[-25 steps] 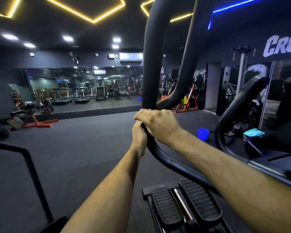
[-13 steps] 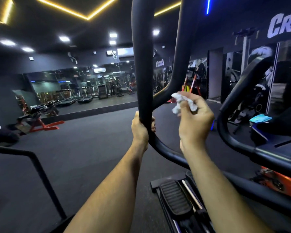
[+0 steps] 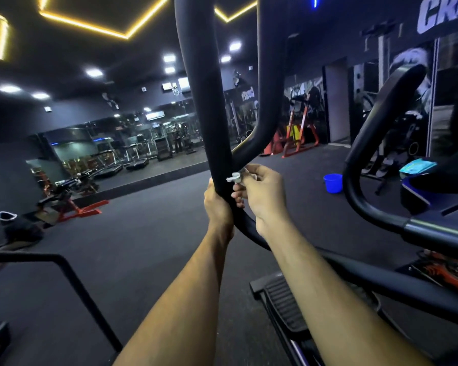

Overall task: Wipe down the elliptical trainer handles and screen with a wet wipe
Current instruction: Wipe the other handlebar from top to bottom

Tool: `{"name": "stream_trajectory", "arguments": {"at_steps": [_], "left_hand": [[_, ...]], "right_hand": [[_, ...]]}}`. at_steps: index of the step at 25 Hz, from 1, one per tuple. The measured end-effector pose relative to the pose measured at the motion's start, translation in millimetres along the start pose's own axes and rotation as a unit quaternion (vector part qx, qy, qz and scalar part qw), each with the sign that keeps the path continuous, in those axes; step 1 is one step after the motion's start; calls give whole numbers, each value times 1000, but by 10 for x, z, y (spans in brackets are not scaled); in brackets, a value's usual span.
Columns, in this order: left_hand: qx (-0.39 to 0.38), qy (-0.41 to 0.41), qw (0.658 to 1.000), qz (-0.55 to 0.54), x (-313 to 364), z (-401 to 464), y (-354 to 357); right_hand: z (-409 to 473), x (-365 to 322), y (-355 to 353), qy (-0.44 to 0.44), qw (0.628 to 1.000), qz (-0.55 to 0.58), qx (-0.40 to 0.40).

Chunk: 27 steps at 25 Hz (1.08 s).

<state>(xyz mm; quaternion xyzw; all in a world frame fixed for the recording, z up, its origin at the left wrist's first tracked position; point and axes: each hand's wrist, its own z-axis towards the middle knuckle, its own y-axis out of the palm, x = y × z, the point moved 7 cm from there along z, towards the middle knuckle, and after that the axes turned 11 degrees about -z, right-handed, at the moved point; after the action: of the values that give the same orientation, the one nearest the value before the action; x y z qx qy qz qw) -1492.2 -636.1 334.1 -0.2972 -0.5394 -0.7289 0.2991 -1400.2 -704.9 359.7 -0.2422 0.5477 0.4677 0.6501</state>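
A thick black elliptical handle (image 3: 204, 101) rises through the middle of the view, with a second black bar (image 3: 271, 75) curving up beside it. My left hand (image 3: 218, 204) grips the handle low down, just above its bend. My right hand (image 3: 262, 195) pinches a small crumpled white wet wipe (image 3: 234, 178) and holds it against the right side of the handle, just above my left hand. A black curved handle (image 3: 376, 122) of the console side stands at the right. The screen itself is not clearly visible.
A wet wipe packet (image 3: 417, 166) lies on the dark console at the right. A blue bucket (image 3: 333, 183) sits on the floor behind. A ribbed foot pedal (image 3: 286, 305) is below my arms. A black rail (image 3: 64, 276) crosses the lower left. Orange gym frames line the far mirror wall.
My right hand let go of the handle, lifted away with the wipe, and now has come back down, pressing the wipe against the handle just above my left hand.
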Motion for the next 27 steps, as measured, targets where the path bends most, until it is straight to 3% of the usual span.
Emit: {"name": "stream_trajectory", "arguments": {"at_steps": [3,7,11,16,21,25,27], "left_hand": [[34,30,997,61,39,-33,-51],[55,51,990,119,54,24,-134],[58,75,983,158,94,-9,-150],[41,43,994,95,64,-35,-85],[-11,110,960,259,70,3,-185],[-6,62,982,177,53,39,-164],[-9,33,989,144,33,124,-204]], "right_hand": [[16,-3,-50,-87,989,-103,62],[-84,-134,-41,-195,946,-251,59],[-57,-52,-110,-189,921,-340,24],[58,-5,-159,-115,985,-117,58],[-314,170,341,-126,990,-51,-42],[-223,285,269,-143,988,-46,39],[-25,342,355,-90,995,42,-2]]}}
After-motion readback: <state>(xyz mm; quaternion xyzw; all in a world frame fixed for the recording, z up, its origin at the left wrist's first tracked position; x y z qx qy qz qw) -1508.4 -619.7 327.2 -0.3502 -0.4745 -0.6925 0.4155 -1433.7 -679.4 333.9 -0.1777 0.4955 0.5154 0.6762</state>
